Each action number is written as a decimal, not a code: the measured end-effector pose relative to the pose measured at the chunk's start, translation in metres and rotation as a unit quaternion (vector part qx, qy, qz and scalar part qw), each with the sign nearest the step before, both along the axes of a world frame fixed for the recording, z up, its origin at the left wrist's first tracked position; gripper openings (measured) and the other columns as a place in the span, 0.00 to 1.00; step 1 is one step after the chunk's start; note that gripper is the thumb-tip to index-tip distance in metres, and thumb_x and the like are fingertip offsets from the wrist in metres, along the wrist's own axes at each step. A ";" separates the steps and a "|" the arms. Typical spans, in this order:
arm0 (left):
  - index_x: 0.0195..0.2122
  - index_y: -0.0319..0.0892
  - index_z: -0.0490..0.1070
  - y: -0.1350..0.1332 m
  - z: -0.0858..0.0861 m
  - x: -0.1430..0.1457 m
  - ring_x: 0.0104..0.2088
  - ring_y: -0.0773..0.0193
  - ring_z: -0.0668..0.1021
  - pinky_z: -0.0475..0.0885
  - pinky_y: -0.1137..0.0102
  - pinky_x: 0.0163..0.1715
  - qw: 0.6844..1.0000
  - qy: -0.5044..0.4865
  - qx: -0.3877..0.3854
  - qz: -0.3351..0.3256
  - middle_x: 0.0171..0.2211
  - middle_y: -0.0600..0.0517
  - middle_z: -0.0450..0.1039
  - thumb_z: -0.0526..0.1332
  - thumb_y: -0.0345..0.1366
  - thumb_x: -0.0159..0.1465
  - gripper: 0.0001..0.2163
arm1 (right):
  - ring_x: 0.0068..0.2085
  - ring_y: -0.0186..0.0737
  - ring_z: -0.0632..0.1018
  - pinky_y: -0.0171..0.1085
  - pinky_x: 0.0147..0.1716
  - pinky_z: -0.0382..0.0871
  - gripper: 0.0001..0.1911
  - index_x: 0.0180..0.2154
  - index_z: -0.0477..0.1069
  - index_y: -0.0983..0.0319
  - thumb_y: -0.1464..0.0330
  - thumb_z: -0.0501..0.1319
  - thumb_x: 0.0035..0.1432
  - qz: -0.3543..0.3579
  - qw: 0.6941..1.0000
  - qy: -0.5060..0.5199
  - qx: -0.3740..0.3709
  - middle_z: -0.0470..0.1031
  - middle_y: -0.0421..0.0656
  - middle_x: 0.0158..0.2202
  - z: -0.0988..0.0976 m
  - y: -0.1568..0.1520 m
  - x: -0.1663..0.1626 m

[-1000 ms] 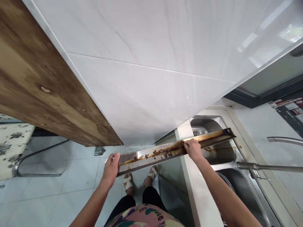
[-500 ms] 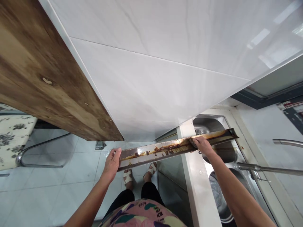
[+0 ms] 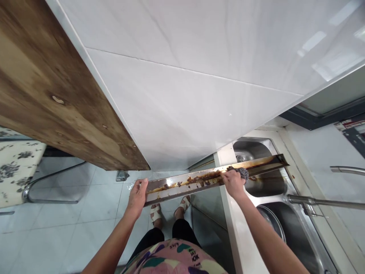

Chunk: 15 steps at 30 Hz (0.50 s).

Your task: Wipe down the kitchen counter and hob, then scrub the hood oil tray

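Note:
A long, shallow metal trough (image 3: 168,190) reaches from above the floor across the counter edge and over the sink. Brown, greasy grime streaks its inner side, thickest around the middle. At its near left end my left hand (image 3: 137,196) grips the rim, thumb on top and fingers underneath. My right hand (image 3: 234,183) is closed around a dark, curly steel wool scrubber (image 3: 242,173), which lies against the trough's inside above the counter edge. Part of the scrubber is hidden by my fingers. The trough's far right end overhangs the upper sink basin.
A double steel sink (image 3: 288,198) is set in the white counter (image 3: 238,224) on the right, with a faucet (image 3: 308,199) over it. A round metal pot (image 3: 272,220) sits in the lower basin. White wall panels (image 3: 199,106) rise ahead; a wooden panel (image 3: 71,102) stands left.
My right hand has slid a little left along the trough, and more of the scrubber now shows at its right. My left hand keeps its hold on the end.

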<state>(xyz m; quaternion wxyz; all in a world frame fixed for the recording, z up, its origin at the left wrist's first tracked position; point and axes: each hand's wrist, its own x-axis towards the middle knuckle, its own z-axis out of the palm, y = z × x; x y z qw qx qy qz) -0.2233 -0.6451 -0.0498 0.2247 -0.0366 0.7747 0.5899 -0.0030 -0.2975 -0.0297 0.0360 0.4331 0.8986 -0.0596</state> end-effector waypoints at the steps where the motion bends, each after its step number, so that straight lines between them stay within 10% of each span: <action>1: 0.29 0.47 0.68 0.000 0.000 0.000 0.28 0.60 0.71 0.67 0.66 0.32 1.000 0.002 -0.001 0.000 0.25 0.57 0.69 0.60 0.66 0.55 0.25 | 0.47 0.50 0.67 0.45 0.44 0.57 0.17 0.41 0.81 0.56 0.65 0.53 0.68 -0.019 1.000 0.005 -0.013 0.72 0.49 0.46 -0.006 -0.009 -0.004; 15: 0.31 0.46 0.68 -0.001 -0.014 0.003 0.30 0.60 0.71 0.66 0.67 0.33 1.000 0.005 0.016 0.015 0.26 0.57 0.68 0.60 0.65 0.56 0.24 | 0.49 0.56 0.65 0.51 0.45 0.58 0.18 0.42 0.79 0.59 0.69 0.52 0.60 -0.130 0.987 0.093 0.029 0.69 0.53 0.46 -0.037 -0.051 -0.017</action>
